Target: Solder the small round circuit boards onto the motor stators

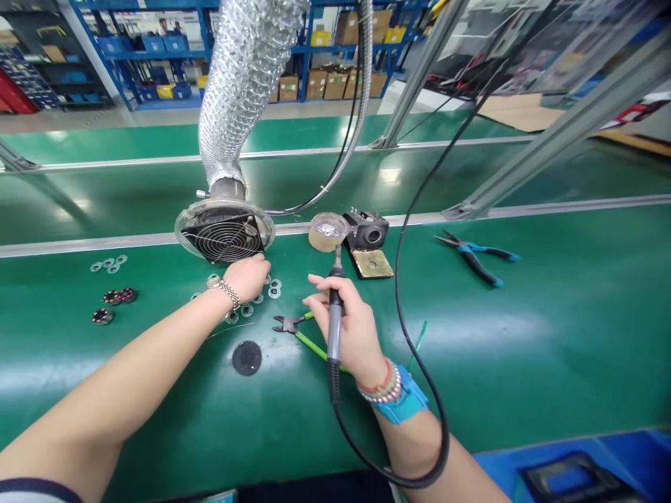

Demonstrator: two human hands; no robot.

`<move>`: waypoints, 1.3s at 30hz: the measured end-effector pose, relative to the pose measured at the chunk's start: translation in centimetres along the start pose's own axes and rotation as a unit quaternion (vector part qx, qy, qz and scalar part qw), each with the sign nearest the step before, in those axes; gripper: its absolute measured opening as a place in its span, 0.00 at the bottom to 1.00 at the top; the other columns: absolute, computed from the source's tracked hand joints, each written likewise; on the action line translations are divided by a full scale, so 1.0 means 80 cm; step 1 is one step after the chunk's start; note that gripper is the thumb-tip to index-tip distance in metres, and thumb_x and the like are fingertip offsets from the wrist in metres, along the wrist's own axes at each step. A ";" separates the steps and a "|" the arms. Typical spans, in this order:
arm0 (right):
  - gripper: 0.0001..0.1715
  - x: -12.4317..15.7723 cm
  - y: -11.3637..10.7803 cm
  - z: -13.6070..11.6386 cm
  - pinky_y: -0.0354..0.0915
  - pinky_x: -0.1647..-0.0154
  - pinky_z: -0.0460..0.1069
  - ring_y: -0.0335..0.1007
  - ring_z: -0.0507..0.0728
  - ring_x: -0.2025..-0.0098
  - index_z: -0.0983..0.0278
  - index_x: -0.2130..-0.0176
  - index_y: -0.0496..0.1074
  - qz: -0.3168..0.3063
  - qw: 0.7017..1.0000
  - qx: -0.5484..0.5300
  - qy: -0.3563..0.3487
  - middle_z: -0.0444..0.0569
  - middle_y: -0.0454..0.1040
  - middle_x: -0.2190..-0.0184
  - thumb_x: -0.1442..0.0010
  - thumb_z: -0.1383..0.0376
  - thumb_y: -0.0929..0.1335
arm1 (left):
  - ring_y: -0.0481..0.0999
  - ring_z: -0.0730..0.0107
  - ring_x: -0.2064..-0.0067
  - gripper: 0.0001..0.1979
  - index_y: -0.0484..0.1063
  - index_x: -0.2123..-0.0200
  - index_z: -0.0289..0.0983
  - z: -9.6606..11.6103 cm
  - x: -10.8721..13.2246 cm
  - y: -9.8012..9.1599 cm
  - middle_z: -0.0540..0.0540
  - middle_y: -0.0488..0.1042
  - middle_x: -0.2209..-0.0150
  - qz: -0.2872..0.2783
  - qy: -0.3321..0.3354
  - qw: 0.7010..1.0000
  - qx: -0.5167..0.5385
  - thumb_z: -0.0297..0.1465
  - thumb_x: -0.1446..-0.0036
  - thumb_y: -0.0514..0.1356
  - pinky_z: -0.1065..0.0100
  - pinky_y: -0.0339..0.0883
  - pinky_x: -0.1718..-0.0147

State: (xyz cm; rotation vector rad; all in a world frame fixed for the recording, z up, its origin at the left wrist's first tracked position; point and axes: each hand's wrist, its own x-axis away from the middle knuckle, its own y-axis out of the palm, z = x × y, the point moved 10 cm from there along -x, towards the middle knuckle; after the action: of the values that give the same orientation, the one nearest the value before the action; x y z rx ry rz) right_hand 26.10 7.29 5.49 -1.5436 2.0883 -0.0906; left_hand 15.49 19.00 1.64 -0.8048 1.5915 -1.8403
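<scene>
My right hand (349, 321) is closed round the grey-and-black handle of a soldering iron (334, 328), its tip pointing away from me at a round pale tub (328, 232) with a shiny silvery surface. My left hand (246, 279) reaches to the front of the fume extractor fan (225, 239). Its fingers are curled together, and whatever they hold is hidden. Beside and below that hand lie several small clear round parts with dark centres (274, 288). Green-handled cutters (287, 324) rest between my hands, partly under the right one. A black disc (247, 358) lies nearer me.
Behind the tub stands a soldering iron stand (370, 234) with a yellowish sponge (372, 264). Blue-black pliers (467, 255) lie at right. Dark round parts (103, 316) sit at left. A silver duct (246, 84) rises from the fan. The iron's cable (401, 300) loops over my right forearm.
</scene>
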 end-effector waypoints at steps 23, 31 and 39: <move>0.12 0.008 0.016 -0.008 0.69 0.67 0.48 0.73 0.53 0.69 0.61 0.59 0.62 -0.011 0.999 0.037 -0.030 0.52 0.72 0.57 0.44 0.63 0.66 | 0.77 0.70 0.67 0.17 0.70 0.58 0.32 -0.043 0.191 0.017 0.46 0.76 0.70 0.081 -0.193 0.647 0.733 0.28 0.53 0.63 0.69 0.71 0.63; 0.12 0.007 0.021 -0.002 0.69 0.68 0.49 0.74 0.54 0.69 0.61 0.59 0.62 -0.017 0.998 0.047 -0.031 0.52 0.72 0.56 0.44 0.62 0.66 | 0.78 0.67 0.66 0.16 0.69 0.57 0.32 -0.040 0.200 0.011 0.45 0.77 0.69 0.075 -0.172 0.666 0.722 0.29 0.51 0.62 0.65 0.71 0.59; 0.12 0.009 0.022 -0.002 0.69 0.68 0.48 0.73 0.53 0.69 0.61 0.59 0.62 -0.023 0.998 0.045 -0.036 0.52 0.72 0.56 0.44 0.63 0.66 | 0.77 0.70 0.67 0.15 0.70 0.58 0.33 -0.040 0.198 0.010 0.47 0.76 0.68 0.080 -0.172 0.656 0.730 0.28 0.52 0.63 0.66 0.71 0.60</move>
State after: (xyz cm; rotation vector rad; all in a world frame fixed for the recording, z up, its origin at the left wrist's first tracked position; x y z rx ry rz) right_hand 24.36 7.22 4.72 -1.5182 1.9666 -0.1406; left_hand 2.71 9.06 1.70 -0.1403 -0.3226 -1.9094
